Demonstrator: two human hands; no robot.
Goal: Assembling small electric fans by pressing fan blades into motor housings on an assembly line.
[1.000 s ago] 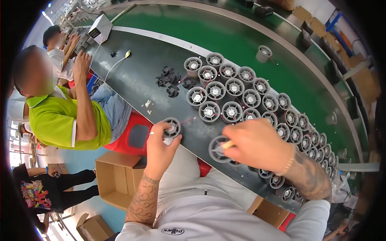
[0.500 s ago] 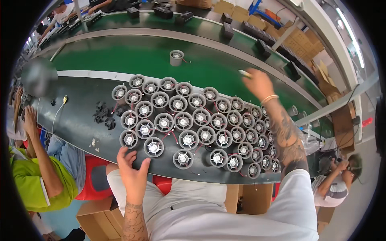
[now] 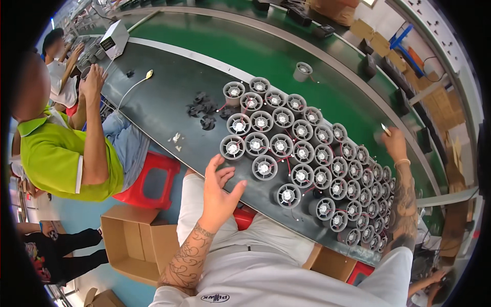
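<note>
Many round grey fan units [image 3: 282,146] stand packed together on the dark table, each a cup with a spoked ring, a pale hub and thin red wires. My left hand [image 3: 221,187] hovers by the front edge, just beside the leftmost units, fingers spread and holding nothing. Over at the right, beyond the cluster, my right hand [image 3: 395,145] is closed on a slim pen-like tool [image 3: 385,129] with a pale tip; its exact kind is unclear. A lone fan unit [image 3: 303,71] sits apart on the green conveyor belt.
Small black parts [image 3: 203,108] lie left of the cluster, near white scraps [image 3: 176,138] and a white cable [image 3: 134,84]. A person in a green shirt [image 3: 66,153] sits to the left. Below are an open cardboard box [image 3: 128,245] and a red stool [image 3: 157,176]. Black boxes line the far belt.
The view has swung left, so the table and fan units appear shifted right and tilted. My left hand stays spread near the front edge; my right still grips the slim tool beyond the units.
</note>
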